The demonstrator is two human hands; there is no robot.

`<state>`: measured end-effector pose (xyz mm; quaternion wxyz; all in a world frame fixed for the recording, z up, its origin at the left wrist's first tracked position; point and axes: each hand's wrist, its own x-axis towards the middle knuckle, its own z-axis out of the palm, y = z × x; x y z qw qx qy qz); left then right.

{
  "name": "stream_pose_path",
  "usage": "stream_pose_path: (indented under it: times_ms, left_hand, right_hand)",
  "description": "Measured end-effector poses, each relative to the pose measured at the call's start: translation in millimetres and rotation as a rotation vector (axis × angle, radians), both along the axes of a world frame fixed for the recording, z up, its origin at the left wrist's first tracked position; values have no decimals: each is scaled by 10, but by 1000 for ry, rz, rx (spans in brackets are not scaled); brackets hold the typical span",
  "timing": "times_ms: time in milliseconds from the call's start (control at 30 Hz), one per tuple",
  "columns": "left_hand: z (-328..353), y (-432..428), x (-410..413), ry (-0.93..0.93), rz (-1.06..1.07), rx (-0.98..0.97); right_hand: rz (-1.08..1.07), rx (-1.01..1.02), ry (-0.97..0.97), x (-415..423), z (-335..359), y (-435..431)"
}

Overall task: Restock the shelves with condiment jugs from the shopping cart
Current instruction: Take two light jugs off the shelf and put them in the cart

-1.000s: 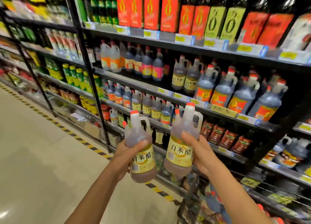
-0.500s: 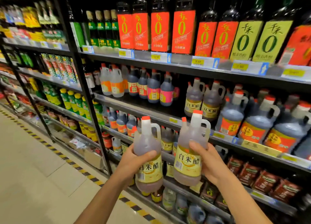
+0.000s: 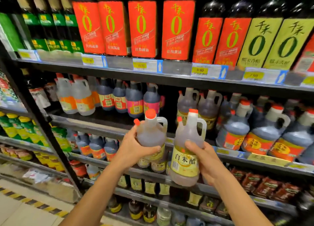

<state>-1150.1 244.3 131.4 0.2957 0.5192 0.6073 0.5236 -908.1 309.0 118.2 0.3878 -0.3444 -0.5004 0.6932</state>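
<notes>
head view only. landmark = the shelved pair (image 3: 202,105) of yellow-label jugs on the middle shelf (image 3: 95,123).

- left grip (image 3: 134,151): closed round the lower body of the left jug (image 3: 151,134), thumb across the front, fingers wrapped behind. the jug is in the air, roughly upright, just left of the shelved pair and in front of the dark gap (image 3: 169,105) beside it.
- right grip (image 3: 205,161): closed round the label band of the right jug (image 3: 186,147), fingertips on the shoulder. this jug is also in the air, directly in front of the shelved pair but lower, with its base below that shelf's lip.
- jugs are close side by side; can't tell if they touch.

why, my read: both are gripped by the body, not the handle, so handles point right like the shelved pair and labels face out. same product as the pair, so the gap left of it looks like the target slot. left jug sits higher and nearer, so it likely goes in first.

risk: dark jugs (image 3: 236,132) right of the pair crowd that side. cart not in frame.
</notes>
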Motion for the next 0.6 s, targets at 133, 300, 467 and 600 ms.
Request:
stream_pose_path:
  times_ms: [133,300,467,600]
  left_hand:
    - [113,408,-223,34,-107,82]
    - [133,863,-396,96,-186,113]
    - [117,1300,-456,145,-193,21]
    - [-7,1614,-463,86,-168,-46]
  right_hand:
    - [-106,18,6,-211,71,53]
    - [-222,19,13,-372,69,117]
    - [-262,30,15,-422,38,231]
    - [-244,41,6,-424,21,317]
